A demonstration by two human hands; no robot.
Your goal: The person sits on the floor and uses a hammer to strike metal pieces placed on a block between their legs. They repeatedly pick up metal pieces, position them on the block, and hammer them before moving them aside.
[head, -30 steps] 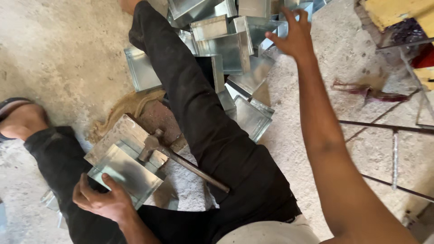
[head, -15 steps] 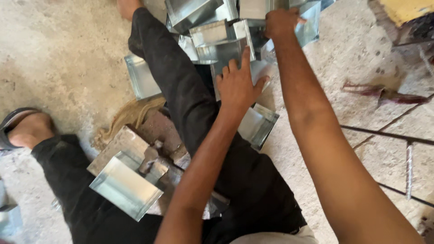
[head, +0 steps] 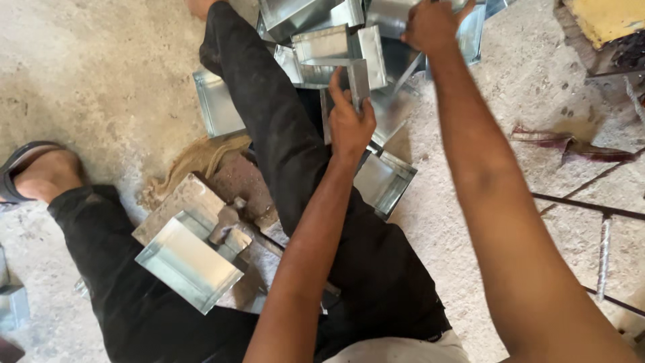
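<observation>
Since half a second ago your left hand has gone further forward, from above your thigh to the pile of sheet-metal boxes, and your right hand has stayed at the far end of that pile, near the top edge of the view. The finished metal tray that you left on your lap has not moved; it lies beside the hammer and the flat metal block on the concrete floor.

You are now at the step of picking the next piece from the pile. The fingers of your left hand are closed around the edge of a bent grey box piece, with the thumb on the other side of its wall. Your right hand rests on a box higher in the pile; its fingers are curled, but I cannot tell if they really hold something, because the hand is cut by the frame.

In my judgement, the next move asks you to pull the gripped piece free without dragging its neighbours, since the boxes lie one over another and lean on your outstretched leg. Mind the cut edges; they look sharp.
</observation>
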